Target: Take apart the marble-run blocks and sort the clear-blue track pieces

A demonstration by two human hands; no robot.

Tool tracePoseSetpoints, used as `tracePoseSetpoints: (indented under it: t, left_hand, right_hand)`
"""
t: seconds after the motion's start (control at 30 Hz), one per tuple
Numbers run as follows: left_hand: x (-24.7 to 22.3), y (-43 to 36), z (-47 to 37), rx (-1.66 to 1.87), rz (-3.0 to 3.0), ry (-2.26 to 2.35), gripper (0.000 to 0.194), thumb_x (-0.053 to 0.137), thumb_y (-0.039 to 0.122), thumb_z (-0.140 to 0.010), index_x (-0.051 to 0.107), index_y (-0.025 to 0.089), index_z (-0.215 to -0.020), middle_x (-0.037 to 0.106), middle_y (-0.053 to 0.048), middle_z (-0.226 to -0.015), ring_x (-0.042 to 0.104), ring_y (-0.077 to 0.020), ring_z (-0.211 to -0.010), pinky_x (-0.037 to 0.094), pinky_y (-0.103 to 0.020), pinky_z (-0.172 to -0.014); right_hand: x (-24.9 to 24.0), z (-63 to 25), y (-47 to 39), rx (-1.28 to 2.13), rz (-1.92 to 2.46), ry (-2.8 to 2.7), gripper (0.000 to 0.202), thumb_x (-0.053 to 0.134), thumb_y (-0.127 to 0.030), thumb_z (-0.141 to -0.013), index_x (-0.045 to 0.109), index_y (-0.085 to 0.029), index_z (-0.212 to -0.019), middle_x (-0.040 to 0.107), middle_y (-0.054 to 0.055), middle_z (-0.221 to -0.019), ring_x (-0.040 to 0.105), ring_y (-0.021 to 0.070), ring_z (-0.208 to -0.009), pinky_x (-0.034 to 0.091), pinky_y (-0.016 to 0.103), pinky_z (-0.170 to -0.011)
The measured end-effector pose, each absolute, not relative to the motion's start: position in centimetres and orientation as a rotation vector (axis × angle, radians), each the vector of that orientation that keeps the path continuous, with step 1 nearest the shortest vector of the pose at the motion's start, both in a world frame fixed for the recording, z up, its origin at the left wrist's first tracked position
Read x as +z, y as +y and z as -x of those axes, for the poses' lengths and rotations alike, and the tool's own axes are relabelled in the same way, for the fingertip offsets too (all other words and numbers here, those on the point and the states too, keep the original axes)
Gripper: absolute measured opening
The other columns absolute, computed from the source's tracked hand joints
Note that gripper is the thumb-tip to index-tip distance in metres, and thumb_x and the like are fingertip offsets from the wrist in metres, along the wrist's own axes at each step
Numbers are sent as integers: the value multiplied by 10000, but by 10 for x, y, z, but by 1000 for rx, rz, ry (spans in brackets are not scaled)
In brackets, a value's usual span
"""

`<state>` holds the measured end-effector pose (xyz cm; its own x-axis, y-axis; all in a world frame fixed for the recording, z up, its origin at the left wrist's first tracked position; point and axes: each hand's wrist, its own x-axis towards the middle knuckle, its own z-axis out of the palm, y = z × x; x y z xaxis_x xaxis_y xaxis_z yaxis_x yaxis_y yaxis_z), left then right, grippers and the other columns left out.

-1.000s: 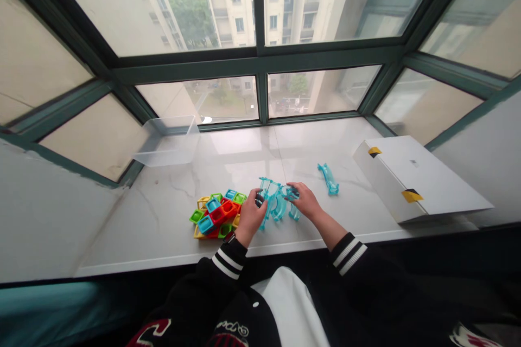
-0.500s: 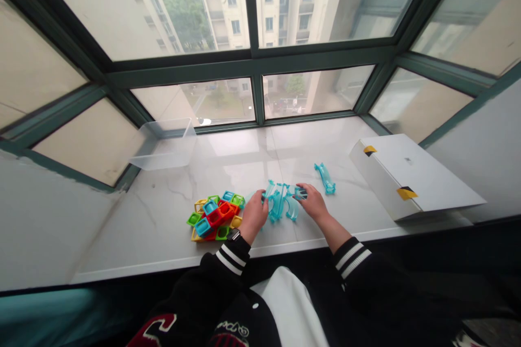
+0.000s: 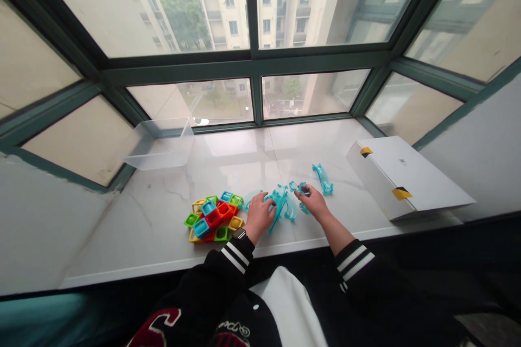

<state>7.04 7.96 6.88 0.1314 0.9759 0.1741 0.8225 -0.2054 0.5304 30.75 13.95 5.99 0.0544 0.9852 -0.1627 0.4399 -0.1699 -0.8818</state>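
Observation:
Several translucent blue track pieces (image 3: 280,207) lie in a loose cluster on the white marble sill. At the left side of the cluster, my left hand (image 3: 260,213) has its fingers curled around part of a blue piece, which they mostly cover. My right hand (image 3: 314,201) is closed on another small blue track piece (image 3: 296,187) at the cluster's right side. Farther right, a separate blue track piece (image 3: 323,179) lies by itself. Just left of my left hand is a pile of red, yellow, green and blue square plastic blocks (image 3: 215,217).
A clear plastic bin (image 3: 163,160) stands at the back left by the window. To the right sits a white box (image 3: 423,173) with yellow and black tape tabs. The sill's front edge (image 3: 163,265) runs close to my body; window frames (image 3: 301,59) bound the back.
My left hand has shifted slightly right, farther over the blue track pieces. The right hand has moved slightly right, and the pieces between the hands have turned and shifted.

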Motion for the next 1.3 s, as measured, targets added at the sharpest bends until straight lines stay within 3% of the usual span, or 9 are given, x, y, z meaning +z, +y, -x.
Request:
tracePoseSetpoints:
  t: [0.13, 0.33, 0.5, 0.67, 0.83, 1.0, 1.17, 1.3]
  left_hand:
    - [66, 79, -70, 649, -2139, 1771, 115, 690, 273, -928, 763, 283, -1016, 634, -125, -1371, 555, -349, -1296, 401, -552, -1140]
    - [62, 79, -70, 674, -2162, 1761, 461, 788, 333, -867, 666, 299, -1310, 595, -140, -1418, 519, -367, -1338, 335, -591, -1194]
    - [60, 72, -68, 623, -2245, 1838, 483, 750, 350, -899, 617, 228, -1347, 605, -178, -1378, 506, -389, -1363, 326, -623, -1211]
    - [65, 50, -50, 675, -2299, 1855, 515, 719, 354, -911, 555, 223, -1381, 577, -160, -1428, 506, -376, -1369, 385, -614, -1191]
    - [66, 47, -25, 957, -2140, 1901, 317, 550, 204, -972, 544, 211, -1289, 601, -148, -1291, 583, -313, -1262, 510, -526, -1095]
    - [65, 75, -20, 1018, -2031, 1926, 441, 483, 64, -901, 522, 167, -1328, 614, -163, -1288, 601, -297, -1258, 513, -516, -1110]
    - [61, 87, -32, 940, -2057, 1767, 395, 520, 204, -976, 542, 191, -1370, 634, -147, -1373, 591, -295, -1322, 478, -511, -1165]
    - [52, 85, -36, 845, -2085, 1763, 390, 563, 248, -973, 564, 192, -1359, 645, -153, -1361, 589, -307, -1324, 471, -523, -1166]
  right_hand:
    - [69, -302, 142, 962, 1598, -1499, 485, 751, -513, -835, 679, -220, -1215, 725, 92, -1209, 742, 224, -926, 627, 332, -773]
    - [91, -267, 148, 711, 1235, -1920, 417, 660, -175, -866, 679, -239, -1277, 692, 83, -1255, 695, 224, -1101, 553, 391, -1053]
    - [94, -228, 163, 664, 1120, -2161, 507, 643, -48, -833, 672, -251, -1296, 700, 73, -1289, 641, 249, -1225, 497, 443, -1123]
    - [86, -216, 175, 694, 1138, -2256, 412, 661, -46, -855, 692, -224, -1225, 721, 95, -1258, 657, 265, -1197, 512, 466, -1087]
    - [81, -221, 170, 722, 1075, -2350, 436, 679, -24, -844, 702, -229, -1228, 737, 97, -1235, 661, 267, -1187, 520, 465, -1063]
    - [83, -222, 163, 760, 884, -2517, 565, 667, 23, -803, 695, -233, -1306, 733, 104, -1308, 653, 277, -1253, 508, 469, -1093]
    - [97, -233, 164, 831, 904, -2413, 448, 690, -78, -844, 715, -243, -1260, 749, 91, -1287, 698, 272, -1200, 543, 456, -1057]
    - [109, -255, 158, 816, 1001, -2042, 368, 710, -286, -921, 672, -261, -1287, 777, 67, -1173, 741, 239, -1074, 581, 417, -987]
